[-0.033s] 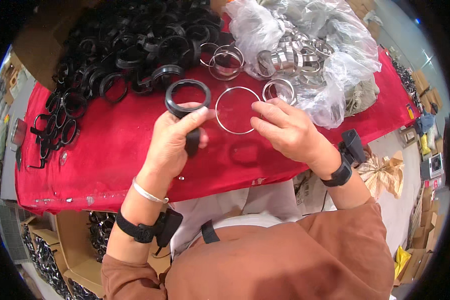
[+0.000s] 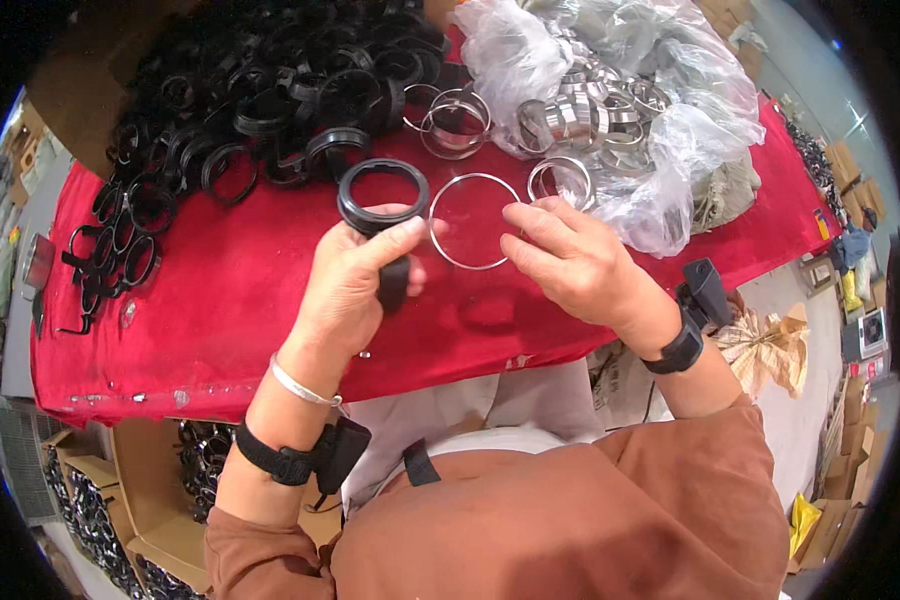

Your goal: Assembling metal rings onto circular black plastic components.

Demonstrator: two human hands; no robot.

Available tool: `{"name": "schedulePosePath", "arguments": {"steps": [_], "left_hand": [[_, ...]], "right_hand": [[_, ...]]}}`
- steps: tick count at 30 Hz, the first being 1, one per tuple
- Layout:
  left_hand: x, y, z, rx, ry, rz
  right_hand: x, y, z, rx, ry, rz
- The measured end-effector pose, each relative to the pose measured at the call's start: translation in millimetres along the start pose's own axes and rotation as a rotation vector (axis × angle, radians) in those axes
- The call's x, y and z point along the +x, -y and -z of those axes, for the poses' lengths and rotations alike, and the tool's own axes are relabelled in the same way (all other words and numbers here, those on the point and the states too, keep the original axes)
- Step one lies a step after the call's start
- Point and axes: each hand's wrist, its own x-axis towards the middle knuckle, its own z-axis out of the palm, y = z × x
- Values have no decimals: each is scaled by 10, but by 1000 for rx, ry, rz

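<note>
My left hand point(image 2: 348, 280) is closed around a black plastic ring point(image 2: 356, 216), its thumb on the near rim. A black stem below the ring shows under the palm. Opposite it, my right hand point(image 2: 582, 262) pinches a thin silver metal ring point(image 2: 472, 267) by its right edge, between thumb and fingers. The silver ring stands facing me above the red cloth, its left edge close beside the black ring. Whether the two rings touch, I cannot tell.
A big heap of black rings point(image 2: 260, 110) covers the back left of the red cloth point(image 2: 230, 340). Behind my right hand, several loose silver rings point(image 2: 455, 125) lie beside a clear plastic bag point(image 2: 660, 210) of metal bands. An open cardboard box point(image 2: 155, 490) stands below the table's left side.
My left hand has shifted slightly to the right with the black ring, closer to the silver ring. My right hand is almost still.
</note>
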Motion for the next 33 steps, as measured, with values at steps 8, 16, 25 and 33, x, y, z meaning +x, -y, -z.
{"name": "schedulePosePath", "arguments": {"steps": [8, 16, 25, 33], "left_hand": [[-99, 84, 133, 128, 79, -223], [-139, 102, 124, 212, 66, -220], [-133, 148, 243, -4, 89, -205], [-123, 116, 288, 35, 74, -249]], "right_hand": [[8, 207, -18, 324, -219, -223], [123, 248, -162, 237, -60, -247], [350, 329, -320, 79, -134, -154], [427, 322, -293, -44, -114, -64]]}}
